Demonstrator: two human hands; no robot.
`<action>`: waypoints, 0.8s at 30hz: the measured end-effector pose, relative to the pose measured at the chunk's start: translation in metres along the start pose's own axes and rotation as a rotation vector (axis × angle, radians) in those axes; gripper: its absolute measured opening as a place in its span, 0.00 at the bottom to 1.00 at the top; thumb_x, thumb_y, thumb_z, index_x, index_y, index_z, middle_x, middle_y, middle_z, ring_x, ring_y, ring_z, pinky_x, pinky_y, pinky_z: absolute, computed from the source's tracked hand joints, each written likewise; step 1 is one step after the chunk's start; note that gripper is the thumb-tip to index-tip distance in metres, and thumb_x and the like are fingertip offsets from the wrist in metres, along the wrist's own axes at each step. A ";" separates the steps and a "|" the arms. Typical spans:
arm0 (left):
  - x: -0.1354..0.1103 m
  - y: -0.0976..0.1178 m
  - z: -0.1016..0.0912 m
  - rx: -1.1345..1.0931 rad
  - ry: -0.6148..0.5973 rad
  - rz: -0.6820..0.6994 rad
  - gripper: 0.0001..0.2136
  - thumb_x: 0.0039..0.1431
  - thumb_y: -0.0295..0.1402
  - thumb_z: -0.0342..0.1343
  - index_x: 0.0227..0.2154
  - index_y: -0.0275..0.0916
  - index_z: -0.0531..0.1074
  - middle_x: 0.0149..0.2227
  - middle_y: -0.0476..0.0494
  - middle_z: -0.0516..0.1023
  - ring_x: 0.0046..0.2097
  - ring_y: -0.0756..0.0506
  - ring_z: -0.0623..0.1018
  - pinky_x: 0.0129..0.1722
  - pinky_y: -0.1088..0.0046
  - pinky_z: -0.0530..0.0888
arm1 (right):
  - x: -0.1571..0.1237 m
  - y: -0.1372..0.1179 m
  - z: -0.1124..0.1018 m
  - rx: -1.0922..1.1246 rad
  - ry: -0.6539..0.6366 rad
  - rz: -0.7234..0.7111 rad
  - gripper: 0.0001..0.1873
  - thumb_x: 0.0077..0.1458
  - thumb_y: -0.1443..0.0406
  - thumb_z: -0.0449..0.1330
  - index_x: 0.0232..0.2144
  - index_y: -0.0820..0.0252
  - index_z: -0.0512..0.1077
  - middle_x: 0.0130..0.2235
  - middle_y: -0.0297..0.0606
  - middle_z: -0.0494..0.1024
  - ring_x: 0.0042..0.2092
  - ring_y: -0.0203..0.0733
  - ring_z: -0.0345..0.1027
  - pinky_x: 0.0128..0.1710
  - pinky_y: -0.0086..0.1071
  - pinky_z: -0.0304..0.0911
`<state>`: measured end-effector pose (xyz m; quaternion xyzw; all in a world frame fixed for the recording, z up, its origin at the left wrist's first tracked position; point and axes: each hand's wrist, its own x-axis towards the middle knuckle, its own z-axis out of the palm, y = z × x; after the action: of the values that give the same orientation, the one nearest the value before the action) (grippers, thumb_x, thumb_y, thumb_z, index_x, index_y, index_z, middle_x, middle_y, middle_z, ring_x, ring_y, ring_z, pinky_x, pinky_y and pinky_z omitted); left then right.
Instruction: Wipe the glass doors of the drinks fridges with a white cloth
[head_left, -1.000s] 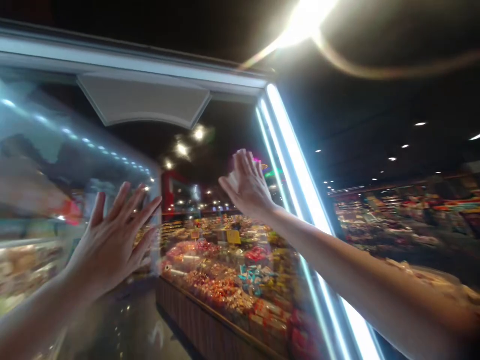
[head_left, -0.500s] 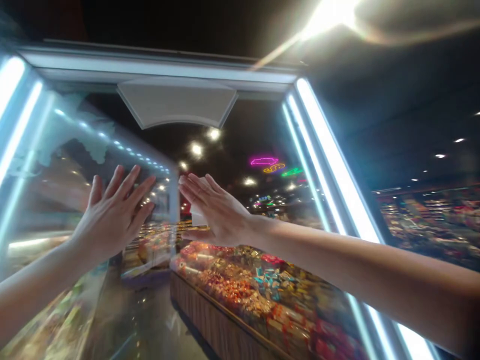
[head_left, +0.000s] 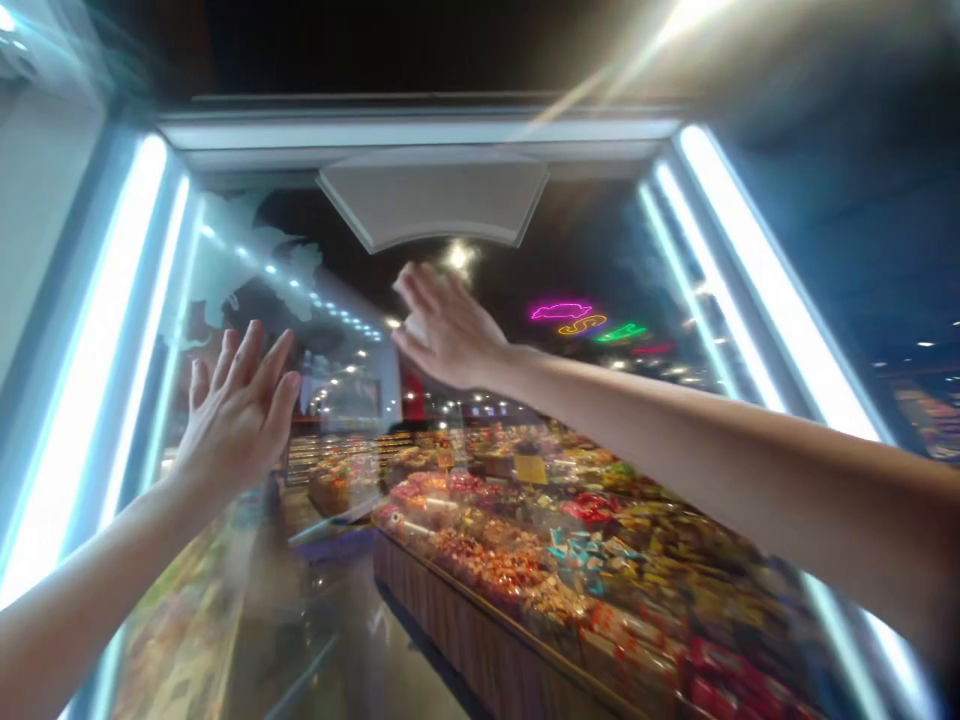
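Note:
My left hand (head_left: pixel 236 410) is raised with its fingers spread, palm flat toward the glass pane (head_left: pixel 345 350), and nothing shows in it. Higher and to the right, my right hand (head_left: pixel 457 330) reaches across with its fingers close together. A small white cloth or tissue (head_left: pixel 417 326) peeks out between its palm and the glass. Its exact kind is hard to make out because the hand covers most of it and is blurred.
Bright light tubes (head_left: pixel 780 280) run along the pane's sides, below a white top bar (head_left: pixel 420 132). A curved white panel (head_left: pixel 435 200) hangs near the top. Through the glass appear a wood-sided display (head_left: pixel 465 625) of colourful wrapped goods and a shiny aisle floor (head_left: pixel 337 620).
My right hand has moved up and slightly right with the white cloth. My left hand stays raised in nearly the same place. The view has turned a little left.

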<state>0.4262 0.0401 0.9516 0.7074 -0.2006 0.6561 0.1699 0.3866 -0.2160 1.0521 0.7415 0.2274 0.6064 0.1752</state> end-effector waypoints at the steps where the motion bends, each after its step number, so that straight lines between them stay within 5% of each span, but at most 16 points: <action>1: -0.002 -0.004 -0.002 -0.018 -0.002 -0.011 0.30 0.73 0.49 0.31 0.71 0.42 0.54 0.76 0.38 0.45 0.76 0.33 0.42 0.72 0.39 0.44 | 0.010 0.005 -0.003 0.005 0.030 0.119 0.43 0.68 0.46 0.38 0.74 0.65 0.39 0.76 0.44 0.40 0.76 0.56 0.28 0.74 0.58 0.29; 4: -0.008 -0.012 -0.007 -0.049 -0.003 -0.014 0.29 0.73 0.49 0.31 0.71 0.45 0.55 0.76 0.40 0.45 0.76 0.33 0.42 0.72 0.39 0.45 | 0.032 -0.013 0.002 -0.006 0.054 0.228 0.42 0.68 0.50 0.39 0.73 0.74 0.41 0.76 0.50 0.39 0.76 0.59 0.27 0.74 0.58 0.29; 9: -0.012 -0.019 -0.020 -0.071 0.039 -0.007 0.30 0.74 0.49 0.32 0.71 0.43 0.52 0.76 0.40 0.43 0.76 0.35 0.42 0.73 0.41 0.45 | 0.045 -0.092 0.027 -0.063 -0.127 -0.355 0.40 0.68 0.51 0.39 0.73 0.68 0.42 0.76 0.40 0.41 0.76 0.45 0.28 0.75 0.44 0.28; 11: -0.013 -0.023 -0.023 -0.066 0.029 -0.010 0.30 0.73 0.50 0.31 0.72 0.44 0.51 0.76 0.42 0.41 0.76 0.36 0.41 0.73 0.43 0.45 | 0.059 -0.091 0.025 -0.073 -0.103 -0.203 0.40 0.68 0.52 0.39 0.74 0.68 0.41 0.76 0.41 0.40 0.76 0.49 0.28 0.75 0.48 0.28; 14: -0.013 -0.031 -0.019 -0.050 0.001 -0.012 0.30 0.73 0.51 0.30 0.72 0.46 0.49 0.76 0.44 0.39 0.76 0.37 0.40 0.73 0.43 0.44 | 0.075 -0.073 0.018 -0.056 -0.013 0.127 0.40 0.68 0.53 0.38 0.73 0.72 0.40 0.76 0.47 0.39 0.76 0.56 0.27 0.74 0.55 0.29; 19: -0.007 -0.033 0.000 0.048 0.028 0.090 0.31 0.72 0.52 0.35 0.72 0.43 0.52 0.76 0.38 0.41 0.76 0.33 0.40 0.72 0.39 0.45 | 0.056 -0.027 0.009 -0.077 -0.018 -0.136 0.41 0.67 0.50 0.39 0.74 0.66 0.41 0.76 0.42 0.41 0.76 0.52 0.29 0.75 0.54 0.27; 24: -0.002 -0.007 0.009 0.106 0.075 0.260 0.30 0.73 0.49 0.38 0.71 0.42 0.52 0.75 0.35 0.45 0.75 0.29 0.43 0.70 0.34 0.47 | 0.025 0.067 -0.029 -0.085 0.106 0.451 0.41 0.68 0.47 0.36 0.74 0.64 0.41 0.76 0.45 0.39 0.76 0.62 0.27 0.72 0.66 0.28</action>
<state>0.4372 0.0415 0.9494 0.6583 -0.2489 0.7084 0.0534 0.3709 -0.2589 1.1146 0.7325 0.0391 0.6774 0.0544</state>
